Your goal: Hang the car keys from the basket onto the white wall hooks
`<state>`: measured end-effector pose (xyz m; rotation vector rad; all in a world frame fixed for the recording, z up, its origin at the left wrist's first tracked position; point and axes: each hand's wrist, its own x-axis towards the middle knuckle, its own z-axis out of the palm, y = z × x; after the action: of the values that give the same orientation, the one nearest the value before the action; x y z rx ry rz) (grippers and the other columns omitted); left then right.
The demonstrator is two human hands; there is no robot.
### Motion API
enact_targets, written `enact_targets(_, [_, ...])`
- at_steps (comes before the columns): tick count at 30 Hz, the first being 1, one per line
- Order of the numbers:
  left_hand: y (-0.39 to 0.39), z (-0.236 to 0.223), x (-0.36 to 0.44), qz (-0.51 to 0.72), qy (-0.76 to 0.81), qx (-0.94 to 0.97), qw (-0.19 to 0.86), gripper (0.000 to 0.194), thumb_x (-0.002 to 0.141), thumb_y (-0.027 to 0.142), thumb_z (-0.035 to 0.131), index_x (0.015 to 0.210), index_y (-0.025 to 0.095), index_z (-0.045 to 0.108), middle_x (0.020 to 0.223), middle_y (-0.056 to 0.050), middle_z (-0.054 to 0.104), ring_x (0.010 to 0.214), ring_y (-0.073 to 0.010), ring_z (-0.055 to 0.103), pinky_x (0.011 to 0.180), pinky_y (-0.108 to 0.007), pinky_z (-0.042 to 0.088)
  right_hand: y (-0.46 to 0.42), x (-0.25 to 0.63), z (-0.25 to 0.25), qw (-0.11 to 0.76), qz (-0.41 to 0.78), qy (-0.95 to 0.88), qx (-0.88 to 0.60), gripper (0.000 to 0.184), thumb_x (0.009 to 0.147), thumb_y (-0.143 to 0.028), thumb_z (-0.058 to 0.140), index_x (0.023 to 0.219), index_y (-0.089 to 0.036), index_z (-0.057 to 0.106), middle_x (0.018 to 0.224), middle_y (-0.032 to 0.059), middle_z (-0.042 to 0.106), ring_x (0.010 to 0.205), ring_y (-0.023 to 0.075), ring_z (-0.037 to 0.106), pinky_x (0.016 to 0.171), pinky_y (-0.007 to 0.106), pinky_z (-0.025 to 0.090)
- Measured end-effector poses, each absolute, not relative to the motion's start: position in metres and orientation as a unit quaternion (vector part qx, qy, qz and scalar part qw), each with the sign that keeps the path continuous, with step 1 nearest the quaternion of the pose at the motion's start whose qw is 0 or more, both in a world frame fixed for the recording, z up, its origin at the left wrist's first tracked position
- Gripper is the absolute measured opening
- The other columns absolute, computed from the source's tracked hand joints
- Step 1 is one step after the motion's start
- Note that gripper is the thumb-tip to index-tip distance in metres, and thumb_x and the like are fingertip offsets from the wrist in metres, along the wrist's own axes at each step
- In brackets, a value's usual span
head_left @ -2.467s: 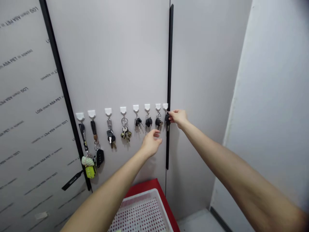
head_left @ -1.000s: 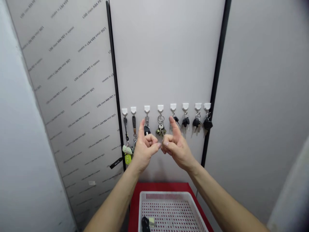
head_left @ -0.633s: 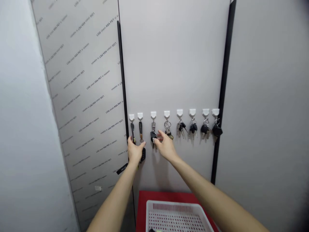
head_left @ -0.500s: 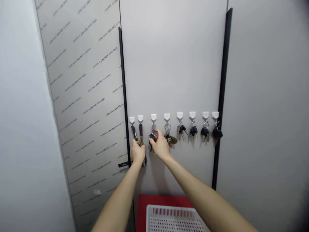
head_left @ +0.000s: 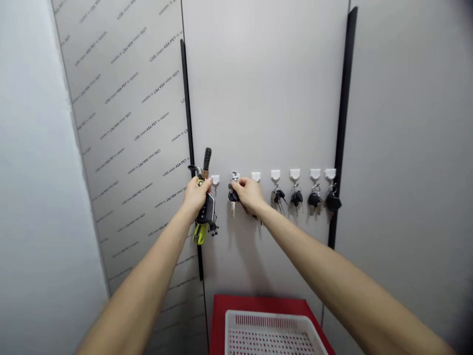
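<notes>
From the head view, the left hand [head_left: 195, 195] holds a bundle of keys [head_left: 207, 217] against the pale grey panel, at the left end of a row of white adhesive hooks [head_left: 294, 173]; its fingers curl together and clamp on the bundle, with a dark strap [head_left: 207, 159] sticking up above the fist, a black car fob [head_left: 207, 209] beside it and a yellow-green tag [head_left: 199, 233] hanging below; the right hand [head_left: 248, 192] is just to the right, its fingers [head_left: 239, 182] closed together on a metal clasp [head_left: 235, 176] at the top of a black-fobbed key bunch [head_left: 233, 196], which sits at the third hook along; whether that clasp is still on its hook is hidden; the bundle should feel light but loose and swinging, with stiff, slick plastic fobs, so the strap or ring looks the surest place to hold; the clasp looks the best hold on the bunch; further right, four sets of car keys [head_left: 305, 197] hang from their hooks, clear of both hands; a black strip [head_left: 344, 123] runs down the panel beyond them; on the near side below, a white plastic basket [head_left: 236, 320] stands on a red stand [head_left: 258, 301].
</notes>
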<state>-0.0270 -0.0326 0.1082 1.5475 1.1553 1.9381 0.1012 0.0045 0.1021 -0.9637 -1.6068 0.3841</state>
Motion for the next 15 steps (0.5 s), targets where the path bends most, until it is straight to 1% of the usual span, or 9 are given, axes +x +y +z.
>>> enact_targets(3, [-0.036,0.095,-0.025,0.648,0.419,0.590,0.238,0.017,0.058,0.029,0.049,0.061,0.015,0.040,0.041,0.008,0.039,0.035,-0.0033,0.035,0.037,-0.015,0.027,0.000,0.112,0.099,0.476,0.235,-0.715,-0.456,0.020,0.057,-0.029,0.045,0.045,-0.013,0.044,0.036,-0.0046,0.037,0.037,0.0045,0.033,0.037,0.017,0.025])
enact_targets(5, [-0.036,0.082,-0.024,0.635,0.417,0.586,0.282,0.016,0.060,0.029,0.047,0.063,0.015,0.040,0.040,0.008,0.037,0.033,-0.0030,0.034,0.036,-0.015,0.027,-0.001,0.121,0.092,0.444,0.298,-0.709,-0.460,0.020,0.058,-0.029,0.046,0.045,-0.014,0.043,0.033,-0.0056,0.033,0.032,0.0039,0.030,0.034,0.017,0.023])
enact_targets(6, [-0.035,0.078,-0.023,0.632,0.414,0.580,0.305,0.016,0.061,0.030,0.045,0.064,0.015,0.040,0.039,0.008,0.036,0.032,-0.0029,0.033,0.035,-0.015,0.026,-0.001,0.124,0.091,0.448,0.323,-0.701,-0.451,0.020,0.058,-0.030,0.046,0.046,-0.014,0.041,0.033,-0.0061,0.032,0.031,0.0035,0.029,0.032,0.017,0.022])
enact_targets(8, [-0.035,0.072,-0.020,0.635,0.408,0.563,0.337,0.016,0.062,0.030,0.044,0.065,0.015,0.040,0.039,0.008,0.036,0.031,-0.0027,0.032,0.034,-0.015,0.026,-0.001,0.126,0.093,0.485,0.352,-0.684,-0.417,0.020,0.059,-0.030,0.045,0.048,-0.015,0.038,0.033,-0.0071,0.029,0.029,0.0031,0.027,0.030,0.016,0.021])
enact_targets(10, [-0.035,0.072,-0.016,0.645,0.399,0.549,0.350,0.016,0.062,0.030,0.045,0.066,0.016,0.040,0.039,0.008,0.036,0.031,-0.0025,0.032,0.034,-0.014,0.025,0.001,0.123,0.104,0.527,0.352,-0.672,-0.384,0.019,0.061,-0.029,0.043,0.048,-0.015,0.036,0.035,-0.0070,0.029,0.030,0.0031,0.028,0.030,0.016,0.021])
enact_targets(11, [-0.035,0.071,-0.014,0.652,0.393,0.543,0.355,0.016,0.062,0.030,0.045,0.067,0.016,0.040,0.039,0.009,0.036,0.031,-0.0024,0.032,0.034,-0.014,0.026,0.001,0.120,0.110,0.534,0.346,-0.672,-0.378,0.019,0.061,-0.028,0.042,0.049,-0.015,0.037,0.036,-0.0065,0.031,0.030,0.0034,0.029,0.030,0.016,0.022])
enact_targets(13, [-0.038,0.067,-0.007,0.658,0.382,0.534,0.369,0.017,0.062,0.030,0.045,0.068,0.016,0.039,0.039,0.009,0.036,0.031,-0.0025,0.032,0.034,-0.014,0.026,0.000,0.114,0.119,0.517,0.323,-0.692,-0.386,0.019,0.062,-0.028,0.039,0.050,-0.015,0.039,0.037,-0.0056,0.033,0.031,0.0038,0.030,0.031,0.017,0.022])
enact_targets(15, [-0.040,0.056,-0.002,0.659,0.378,0.525,0.384,0.017,0.060,0.029,0.046,0.070,0.016,0.039,0.040,0.008,0.037,0.033,-0.0029,0.034,0.035,-0.014,0.027,-0.004,0.114,0.116,0.478,0.274,-0.733,-0.398,0.020,0.061,-0.029,0.039,0.049,-0.014,0.040,0.038,-0.0054,0.033,0.033,0.0034,0.029,0.032,0.017,0.021])
